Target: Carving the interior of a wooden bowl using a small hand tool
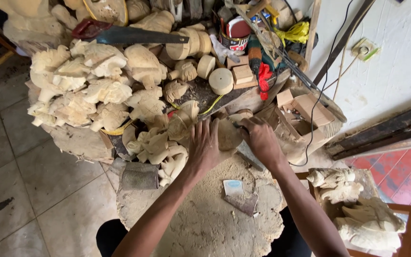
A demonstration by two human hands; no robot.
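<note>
Centrally, the left hand point(204, 143) lies flat against a pale wood carving point(228, 134) while the right hand point(260, 138) closes over its other side. Nearby containers — a red-and-white can point(236, 35) of tools at upper centre, a wooden box point(310, 112) of blocks at right.

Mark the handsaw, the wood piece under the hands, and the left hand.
handsaw point(141, 35), head view, middle of the blade.
wood piece point(228, 135), head view, bare face between the hands.
left hand point(204, 145), head view, back of the hand.

carvings pile point(96, 90) left | handsaw point(134, 34) on pile | boxes point(305, 107) right
</note>
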